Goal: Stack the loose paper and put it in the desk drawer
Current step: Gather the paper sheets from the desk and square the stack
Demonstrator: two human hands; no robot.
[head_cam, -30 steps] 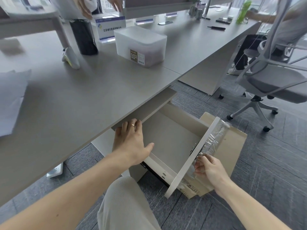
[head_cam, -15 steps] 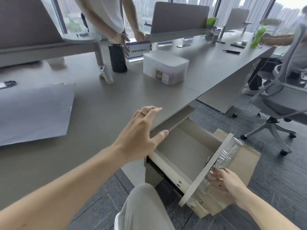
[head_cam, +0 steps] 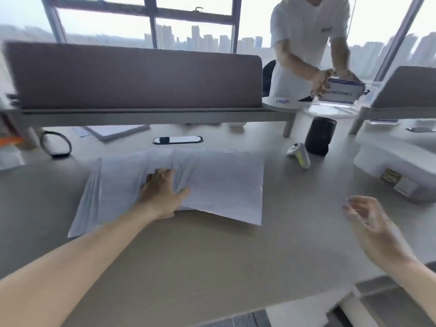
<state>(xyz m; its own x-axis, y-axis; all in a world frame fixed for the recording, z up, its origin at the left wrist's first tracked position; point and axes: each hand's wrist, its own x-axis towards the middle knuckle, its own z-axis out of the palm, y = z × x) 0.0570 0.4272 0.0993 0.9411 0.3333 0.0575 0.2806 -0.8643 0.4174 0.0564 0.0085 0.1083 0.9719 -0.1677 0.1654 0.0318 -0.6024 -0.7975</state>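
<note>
Several loose white sheets of paper lie spread side by side in the middle of the grey desk. My left hand rests flat on them near their middle, fingers spread, and the sheets wrinkle around it. My right hand hovers above the desk's right part, open and empty, blurred by motion. Only a pale edge of the open drawer shows at the bottom right, below the desk's front edge.
A black cylinder and a white-and-yellow device stand right of the paper. A white plastic box sits at the far right. A partition runs along the back. A person behind it holds a box.
The view has swung up from the drawer to the desk top. My left hand has gone onto the paper. My right hand has let go of the drawer front and risen above the desk.
</note>
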